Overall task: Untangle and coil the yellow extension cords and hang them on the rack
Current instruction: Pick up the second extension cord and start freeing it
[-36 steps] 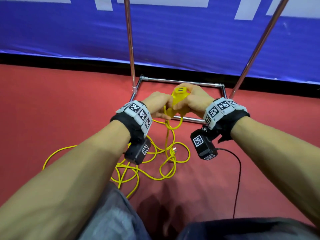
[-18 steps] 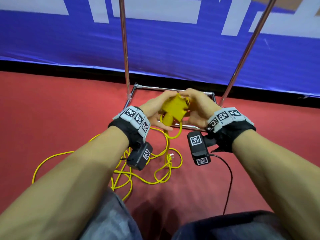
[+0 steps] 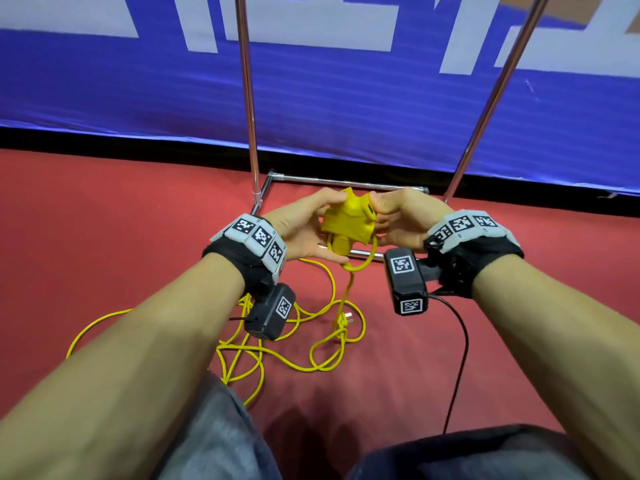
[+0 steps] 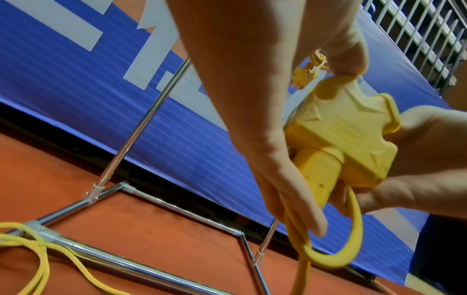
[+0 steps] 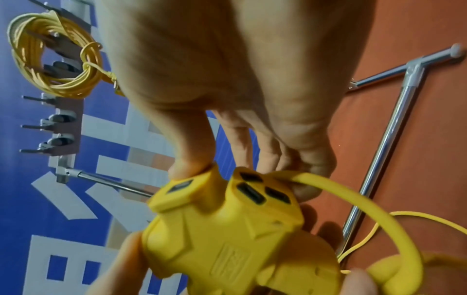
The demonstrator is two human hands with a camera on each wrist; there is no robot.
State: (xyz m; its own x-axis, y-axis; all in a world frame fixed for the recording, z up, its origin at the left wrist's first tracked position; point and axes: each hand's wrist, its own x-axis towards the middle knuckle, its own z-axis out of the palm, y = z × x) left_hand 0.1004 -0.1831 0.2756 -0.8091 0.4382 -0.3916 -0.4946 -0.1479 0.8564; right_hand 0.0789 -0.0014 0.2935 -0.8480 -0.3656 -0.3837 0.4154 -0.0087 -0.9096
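- The yellow socket block [image 3: 349, 220] of an extension cord is held up in front of the person, above the red floor [image 3: 104, 237] and before the base of the chrome rack [image 3: 346, 183].
- The block is gripped from its nine o'clock side by the left hand [image 3: 304, 230], with the fingers curled under it and round the cord leaving it; the fingertips are hidden in the head view.
- The block is pinched from its three o'clock side by the right hand [image 3: 398, 220], thumb on an upper lobe; the other fingers are mostly covered by the block.
- A thick yellow loop [image 3: 360, 261] is seen hanging at the block's six o'clock; where it is fixed cannot be told.
- The tangled yellow cord [image 3: 311, 344] lies on the floor at six to seven o'clock of the hands, partly hidden by the left forearm and wrist camera; its plug [image 3: 346, 318] is small and hard to make out.
- A coiled yellow cord [image 5: 50, 55] is seen hung on the rack's pegs in the right wrist view, partly cut off by the hand.
- The rack's uprights are cut off at the frame's twelve o'clock edge, before a blue banner [image 3: 346, 98].
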